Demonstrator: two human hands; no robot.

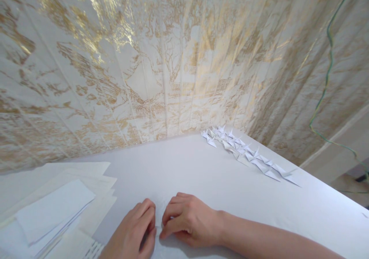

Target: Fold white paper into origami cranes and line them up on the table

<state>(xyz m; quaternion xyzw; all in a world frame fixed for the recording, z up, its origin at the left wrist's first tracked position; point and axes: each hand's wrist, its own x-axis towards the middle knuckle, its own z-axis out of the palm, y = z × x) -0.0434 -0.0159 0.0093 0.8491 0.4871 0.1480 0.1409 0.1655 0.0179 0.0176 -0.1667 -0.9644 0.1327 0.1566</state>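
Risk at the fingertips: a pale piece, probably paper [158, 231], appears to lie on the tabletop in the narrow gap between the hands. White on white, its edges barely show; a crease or edge could run off line if either hand presses unevenly.
Risk, thin material: if it is paper, opposite pulls from the two hands could wrinkle or tear it.
Risk, left stack: the white sheets [56, 211] lie askew over cream sheets [100, 192]; a leftward sweep of the left elbow could fan them out.
Risk, right row: the folded paper shapes [259, 165], pointed and light, lie well apart from the hands near the table's far right edge; a draught or a wide reach could tip some off.
Left hand [134, 228]: enters from the bottom edge, back of hand up, fingers curled, thumb tip close to the index finger. Grip on the piece cannot be confirmed.
Right hand [191, 220]: rests low over the white table [161, 162], fingers bent toward the left hand, thumb and forefinger narrowly spaced; whether they pinch anything, cannot tell.
Right forearm [259, 232]: bare, slanting in from the lower right, wrist nearly straight.
Hand spacing: just beside each other, apparently not touching.
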